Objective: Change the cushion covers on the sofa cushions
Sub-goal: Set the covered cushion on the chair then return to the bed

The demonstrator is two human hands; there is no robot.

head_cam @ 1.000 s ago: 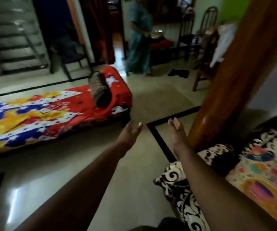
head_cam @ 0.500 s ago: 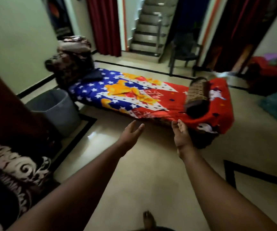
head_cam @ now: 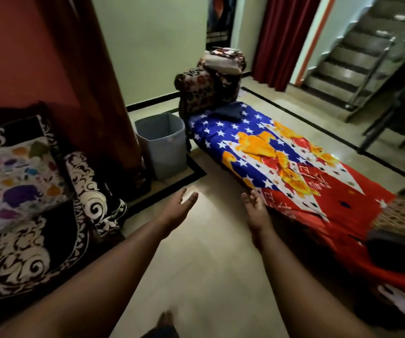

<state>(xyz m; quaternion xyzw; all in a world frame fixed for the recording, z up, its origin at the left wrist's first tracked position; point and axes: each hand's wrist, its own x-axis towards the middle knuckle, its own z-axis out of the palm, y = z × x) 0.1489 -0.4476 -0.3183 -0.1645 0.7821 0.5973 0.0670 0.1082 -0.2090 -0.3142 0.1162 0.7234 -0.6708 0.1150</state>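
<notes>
A: So, nearest first: what are the hands doing?

B: Both are stretched out over the bare floor (head_cam: pixel 196 259), palms turned toward each other, fingers straight and relaxed, holding nothing. The left hand (head_cam: pixel 179 208) sits at about eleven o'clock, the right hand (head_cam: pixel 257 211) at one.

A: And the cushion?

B: The multicoloured sofa cushion (head_cam: pixel 16 176) lies on the black-and-white patterned sofa (head_cam: pixel 21 259) at nine o'clock, well apart from both hands. The left hand is nearer; I judge it would lead the reach, swinging leftward. The cushion's long axis appears to run away from the viewer, though the wide lens distorts that.

A: Farther out?

B: A grey bin (head_cam: pixel 164 145) at twelve, and a bright starred mattress (head_cam: pixel 281 162) running toward one o'clock, with a pile of folded fabric (head_cam: pixel 221 76) at its far end.
</notes>
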